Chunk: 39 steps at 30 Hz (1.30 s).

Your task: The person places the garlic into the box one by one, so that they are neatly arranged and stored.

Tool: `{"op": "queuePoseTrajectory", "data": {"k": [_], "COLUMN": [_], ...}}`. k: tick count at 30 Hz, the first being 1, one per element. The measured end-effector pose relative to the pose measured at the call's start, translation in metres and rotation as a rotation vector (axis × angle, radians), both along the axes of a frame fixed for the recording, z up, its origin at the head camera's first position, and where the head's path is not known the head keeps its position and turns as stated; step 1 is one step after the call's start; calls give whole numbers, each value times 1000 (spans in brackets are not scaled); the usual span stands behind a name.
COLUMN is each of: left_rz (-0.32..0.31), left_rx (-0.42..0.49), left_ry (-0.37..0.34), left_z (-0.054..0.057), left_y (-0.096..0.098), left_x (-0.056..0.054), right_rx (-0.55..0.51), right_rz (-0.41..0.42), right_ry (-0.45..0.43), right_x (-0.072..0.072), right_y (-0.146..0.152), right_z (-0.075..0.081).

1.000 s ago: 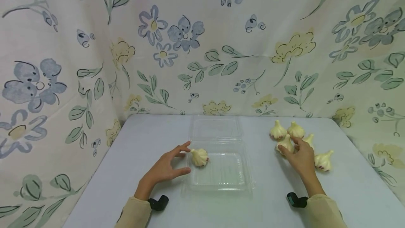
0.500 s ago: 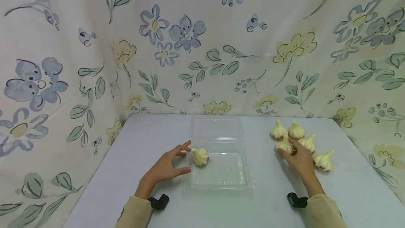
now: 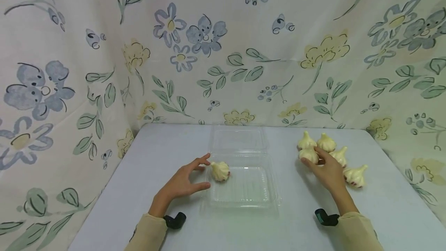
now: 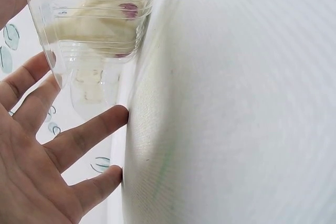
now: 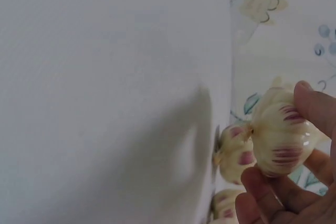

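Note:
My right hand [image 3: 327,172] pinches a cream garlic bulb [image 3: 308,155] with purple streaks between thumb and fingers. In the right wrist view the held garlic bulb [image 5: 281,132] is raised off the table, and other bulbs show behind it. Spread and relaxed, my left hand [image 3: 179,181] lies at the left side of a clear plastic clamshell box [image 3: 274,193]. Its fingertips [image 4: 44,61] are right at the box's rim in the left wrist view. One garlic bulb [image 3: 220,171] sits in the left back corner of the box, whose lid [image 3: 238,140] is folded back.
Several more garlic bulbs [image 3: 355,176] are clustered on the right side of the white table [image 3: 296,224], close around the right hand. A floral curtain [image 3: 223,100] hangs along the back and the sides. Each wrist wears a small black camera [image 3: 326,217].
The right hand has taken hold of a garlic bulb in the cluster and lifted it, shifting slightly to the left. The left hand and the box have stayed put.

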<state>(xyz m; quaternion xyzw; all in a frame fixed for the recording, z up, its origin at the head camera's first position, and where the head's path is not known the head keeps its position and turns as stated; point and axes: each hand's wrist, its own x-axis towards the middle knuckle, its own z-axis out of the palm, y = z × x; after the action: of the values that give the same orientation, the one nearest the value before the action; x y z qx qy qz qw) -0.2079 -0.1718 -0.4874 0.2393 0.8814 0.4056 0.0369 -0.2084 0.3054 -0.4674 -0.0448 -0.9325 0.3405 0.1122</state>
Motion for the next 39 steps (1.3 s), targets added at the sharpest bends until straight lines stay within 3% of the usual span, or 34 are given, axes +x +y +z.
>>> {"op": "queuePoseTrajectory", "data": {"k": [6,16,28,39], "left_rz": [-25,-4,4,-1], "left_rx": [12,8,0,9], "left_ry": [11,-15,-12,-9], "left_z": [-1,-1,-1,-1], "left_y": [1,1,0,0], "left_x": [-3,-1,-1,0], "right_rx": [-40,-39,-54,-88], "right_rz": [63,195,386,571], "right_ry": [70,117,89,95], "right_x": [-2,-13,-17,-22], "right_y": [-16,-44,-85,-128], "right_z": [10,26,58,65]}}
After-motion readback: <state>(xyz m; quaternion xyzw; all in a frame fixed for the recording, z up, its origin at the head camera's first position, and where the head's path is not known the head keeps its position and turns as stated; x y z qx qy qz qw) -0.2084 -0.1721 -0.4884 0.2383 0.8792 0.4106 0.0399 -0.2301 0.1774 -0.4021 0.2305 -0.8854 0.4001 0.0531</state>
